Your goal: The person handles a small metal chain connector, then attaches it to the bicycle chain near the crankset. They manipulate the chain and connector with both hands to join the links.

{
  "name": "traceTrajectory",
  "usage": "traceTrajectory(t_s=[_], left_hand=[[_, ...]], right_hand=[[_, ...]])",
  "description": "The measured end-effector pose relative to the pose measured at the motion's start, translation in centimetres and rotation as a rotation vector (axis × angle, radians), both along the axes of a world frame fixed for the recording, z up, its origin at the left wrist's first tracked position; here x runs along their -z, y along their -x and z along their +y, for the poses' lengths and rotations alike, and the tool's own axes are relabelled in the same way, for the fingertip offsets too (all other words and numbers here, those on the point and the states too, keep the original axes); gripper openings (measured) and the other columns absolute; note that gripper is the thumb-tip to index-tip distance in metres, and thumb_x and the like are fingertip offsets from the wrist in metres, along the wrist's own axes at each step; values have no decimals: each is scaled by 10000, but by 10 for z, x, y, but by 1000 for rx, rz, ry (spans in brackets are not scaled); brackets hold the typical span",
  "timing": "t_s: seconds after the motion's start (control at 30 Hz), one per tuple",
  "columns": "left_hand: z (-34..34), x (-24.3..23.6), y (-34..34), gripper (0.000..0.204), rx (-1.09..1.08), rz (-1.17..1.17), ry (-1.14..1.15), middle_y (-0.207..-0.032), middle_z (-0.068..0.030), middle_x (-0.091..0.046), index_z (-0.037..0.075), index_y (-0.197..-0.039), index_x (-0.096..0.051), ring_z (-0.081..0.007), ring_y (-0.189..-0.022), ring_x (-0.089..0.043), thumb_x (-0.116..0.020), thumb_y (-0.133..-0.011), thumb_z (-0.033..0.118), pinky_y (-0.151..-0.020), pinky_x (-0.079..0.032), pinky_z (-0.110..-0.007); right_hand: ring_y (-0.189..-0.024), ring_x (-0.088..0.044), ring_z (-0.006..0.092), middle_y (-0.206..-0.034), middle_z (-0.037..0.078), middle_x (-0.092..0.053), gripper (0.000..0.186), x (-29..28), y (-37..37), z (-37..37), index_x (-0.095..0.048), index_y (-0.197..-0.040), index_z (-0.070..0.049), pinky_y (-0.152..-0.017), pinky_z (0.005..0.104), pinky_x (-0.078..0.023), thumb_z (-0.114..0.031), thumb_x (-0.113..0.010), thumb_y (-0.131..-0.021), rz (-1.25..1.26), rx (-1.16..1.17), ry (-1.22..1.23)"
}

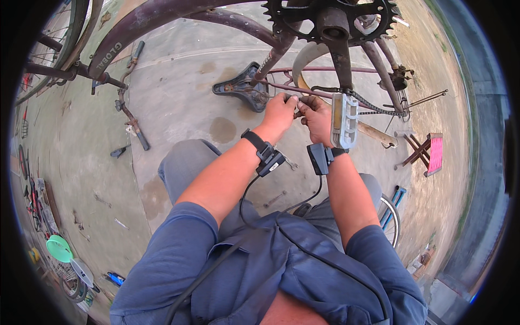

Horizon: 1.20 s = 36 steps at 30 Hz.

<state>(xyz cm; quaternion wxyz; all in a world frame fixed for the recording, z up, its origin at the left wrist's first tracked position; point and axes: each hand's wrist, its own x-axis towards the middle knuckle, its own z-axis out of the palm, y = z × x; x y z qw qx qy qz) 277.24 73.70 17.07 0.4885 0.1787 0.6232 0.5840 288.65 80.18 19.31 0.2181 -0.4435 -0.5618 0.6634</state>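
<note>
A maroon bicycle frame point(127, 38) stands upside down in front of me, its saddle point(238, 89) down on the ground. My left hand point(280, 114) and my right hand point(318, 118) meet beside the thin frame tubes, just right of the saddle. Thumbs and fingers of both are pinched close together. Whatever lies between the fingertips is too small and covered to make out. Right beside my right hand hangs a grey pedal point(344, 122) on its crank arm point(340, 65). Above are the toothed chainring point(287, 19) and, to the right, a slack chain point(374, 103).
Handlebars point(123, 103) rest on the ground at left. A wrench point(292, 163) lies between my knees. A folding stool with a pink seat point(435, 154) stands at right, near a bicycle wheel point(395, 222). Scattered tools and a green bowl point(58, 248) are at far left.
</note>
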Motion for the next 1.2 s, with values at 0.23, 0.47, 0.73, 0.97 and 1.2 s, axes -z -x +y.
traceTrajectory(t_s=[0.23,0.47,0.73,0.97,1.2], left_hand=[[3,0,0,242,-15,-27,-5,-851,-46,-636,-5,-984,-623,-130,-706,-577,-601,-997,236,-626,-464,-298],[5,-4,-2,263,-48,-64,-28,-834,-98,-641,-66,-947,-602,-147,-672,-578,-592,-1003,191,-598,-489,-329],[8,4,-2,201,1,-55,-9,-844,-35,-633,10,-985,-619,-110,-690,-550,-561,-1015,200,-595,-434,-280],[8,6,-2,211,-17,-99,-21,-854,-32,-646,20,-987,-624,-101,-687,-553,-558,-1021,218,-592,-434,-275],[6,0,-1,243,-10,-39,34,-831,-28,-631,20,-977,-629,-98,-673,-553,-568,-1014,252,-586,-427,-276]], right_hand=[[-707,-621,117,-900,67,-671,204,-2,-7,6,-586,-1144,-11,-561,223,-423,-159,-598,-1005,-109,-53,9],[-704,-622,110,-907,42,-666,119,21,-11,15,-613,-1062,-36,-575,233,-430,-135,-597,-1000,-66,-101,-130],[-708,-618,106,-897,42,-659,132,20,-16,15,-606,-1081,-36,-561,225,-425,-144,-603,-1004,-72,-146,-79],[-743,-607,92,-912,30,-657,141,58,-21,27,-610,-1102,-35,-594,230,-429,-105,-619,-981,-122,-208,-428],[-729,-604,96,-914,27,-649,150,42,-12,17,-611,-1099,-38,-596,232,-430,-134,-622,-984,-56,-102,-404]])
